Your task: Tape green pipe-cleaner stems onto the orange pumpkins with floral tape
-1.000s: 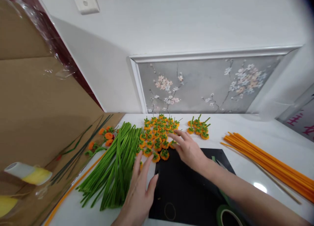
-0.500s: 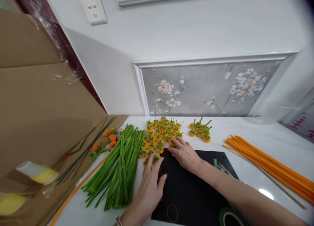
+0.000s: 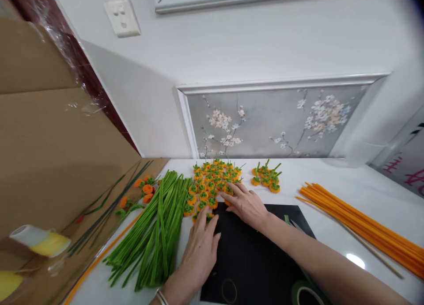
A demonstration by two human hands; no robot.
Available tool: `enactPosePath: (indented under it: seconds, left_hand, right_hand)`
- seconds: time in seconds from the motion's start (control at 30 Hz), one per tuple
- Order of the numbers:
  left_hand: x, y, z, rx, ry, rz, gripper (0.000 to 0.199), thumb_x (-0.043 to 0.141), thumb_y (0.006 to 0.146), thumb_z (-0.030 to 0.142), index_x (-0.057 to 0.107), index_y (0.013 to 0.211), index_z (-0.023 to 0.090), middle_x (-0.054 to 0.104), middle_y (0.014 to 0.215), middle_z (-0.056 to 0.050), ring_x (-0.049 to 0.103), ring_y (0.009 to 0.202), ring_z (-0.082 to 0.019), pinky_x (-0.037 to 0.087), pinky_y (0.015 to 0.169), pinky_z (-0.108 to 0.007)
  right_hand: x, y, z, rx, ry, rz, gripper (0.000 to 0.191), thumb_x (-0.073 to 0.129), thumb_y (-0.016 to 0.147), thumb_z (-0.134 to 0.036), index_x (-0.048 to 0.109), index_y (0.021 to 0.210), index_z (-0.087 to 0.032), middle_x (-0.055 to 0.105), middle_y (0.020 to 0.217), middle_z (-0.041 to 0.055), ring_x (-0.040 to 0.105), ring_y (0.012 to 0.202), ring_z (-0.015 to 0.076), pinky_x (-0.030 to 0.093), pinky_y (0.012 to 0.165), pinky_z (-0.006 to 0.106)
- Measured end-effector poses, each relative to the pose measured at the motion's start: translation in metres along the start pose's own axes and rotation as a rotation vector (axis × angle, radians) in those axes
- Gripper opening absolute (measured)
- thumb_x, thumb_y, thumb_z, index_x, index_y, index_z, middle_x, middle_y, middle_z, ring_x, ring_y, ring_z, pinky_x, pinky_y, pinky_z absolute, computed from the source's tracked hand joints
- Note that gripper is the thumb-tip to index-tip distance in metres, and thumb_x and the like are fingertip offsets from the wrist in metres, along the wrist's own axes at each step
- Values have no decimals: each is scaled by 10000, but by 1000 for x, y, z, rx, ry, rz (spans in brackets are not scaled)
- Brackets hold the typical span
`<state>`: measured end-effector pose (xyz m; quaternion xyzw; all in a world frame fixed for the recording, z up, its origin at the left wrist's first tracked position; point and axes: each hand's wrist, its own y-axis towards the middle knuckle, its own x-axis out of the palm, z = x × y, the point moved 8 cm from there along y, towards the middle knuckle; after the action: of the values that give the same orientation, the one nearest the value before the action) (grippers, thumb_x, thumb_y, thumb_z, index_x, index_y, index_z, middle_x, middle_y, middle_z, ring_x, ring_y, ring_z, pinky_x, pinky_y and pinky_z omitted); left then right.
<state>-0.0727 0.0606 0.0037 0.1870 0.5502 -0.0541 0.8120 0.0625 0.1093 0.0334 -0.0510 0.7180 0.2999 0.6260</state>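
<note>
In the head view, orange flowers clustered between the bench's back edge and the black mat's far-left corner. The left hand, fingers extended, met their front edge; the right hand bent over their right edge, its grip unclear. Green stems crowded the left; white surface showed rightward, toward orange stems.

Craft workspace holds fuzzy orange flower heads, six o'clock; fuzzy green stems, seven o'clock; fuzzy orange stems, four o'clock.
</note>
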Motion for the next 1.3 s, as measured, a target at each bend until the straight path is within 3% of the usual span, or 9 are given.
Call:
enactPosePath:
  seconds: [0.17, 0.37, 0.57, 0.73, 0.87, 1.0, 1.13, 1.2, 1.3]
  left_hand:
    - [1, -1, 10, 112, 18, -13, 402, 352, 875, 86, 557, 1212, 167, 404, 1423, -116, 360, 1334, -236, 361, 1087, -417]
    - [14, 19, 37, 206, -25, -34, 445, 323, 871, 61, 489, 1274, 155, 377, 1441, -122, 300, 1366, -214, 338, 1105, -418]
    - [27, 62, 29, 73, -169, 28, 560, 309, 796, -32, 427, 1319, 133, 331, 1468, -139, 231, 1390, -231, 303, 1119, -433]
    - [30, 75, 30, 13, -175, 60, 691, 273, 732, -100, 304, 1390, 108, 257, 1496, -169, 140, 1407, -247, 330, 1096, -442]
    - [23, 65, 42, 40, -174, 82, 655, 292, 790, -46, 257, 1419, 133, 204, 1519, -152, 73, 1413, -264, 261, 1119, -486]
    - [3, 37, 51, 117, -153, 87, 527, 309, 875, 74, 341, 1391, 178, 277, 1500, -117, 232, 1391, -241, 305, 1112, -427]
    - [-21, 10, 37, 87, 38, 46, 362, 370, 897, 191, 568, 1198, 220, 465, 1386, -87, 502, 1221, -245, 462, 987, -411]
    - [-32, 5, 26, 78, 158, 87, 337, 413, 875, 188, 606, 1150, 211, 511, 1338, -94, 485, 1226, -277, 422, 1014, -466]
    - [-30, 6, 13, 101, 222, 60, 386, 390, 876, 149, 567, 1213, 214, 496, 1351, -95, 498, 1201, -279, 413, 1010, -490]
  right_hand:
    - [-24, -27, 4, -29, -9, 37, 384, 490, 906, -234, 484, 1282, -310, 448, 1383, 89, 399, 1245, 279, 508, 829, 399]
    - [-35, -47, 15, 9, 20, 36, 433, 463, 890, -144, 467, 1301, -283, 444, 1376, 99, 410, 1234, 264, 483, 893, 402]
    - [-32, -51, 16, 46, 44, -31, 388, 488, 877, -150, 517, 1245, -269, 485, 1336, 100, 437, 1206, 246, 470, 913, 386]
    - [-30, -50, 15, 53, 54, -62, 378, 491, 870, -144, 539, 1225, -262, 508, 1317, 83, 476, 1152, 241, 471, 906, 374]
    - [-28, -49, 11, 46, 63, -61, 356, 480, 877, -154, 541, 1213, -253, 525, 1301, 70, 495, 1120, 231, 485, 879, 358]
    - [-25, -40, -1, 6, 46, -48, 345, 422, 913, -188, 511, 1239, -256, 467, 1370, 65, 513, 1096, 231, 514, 794, 343]
    - [-15, -23, -9, -6, -2, -43, 429, 405, 902, -154, 448, 1311, -276, 334, 1469, 96, 500, 1131, 257, 510, 778, 372]
    - [-7, -14, -9, -5, -24, -57, 445, 417, 879, -120, 464, 1302, -248, 331, 1471, 110, 499, 1129, 267, 507, 782, 389]
    - [5, -8, -6, -34, -25, -77, 419, 425, 853, -81, 527, 1244, -192, 417, 1418, 108, 512, 1101, 266, 513, 770, 385]
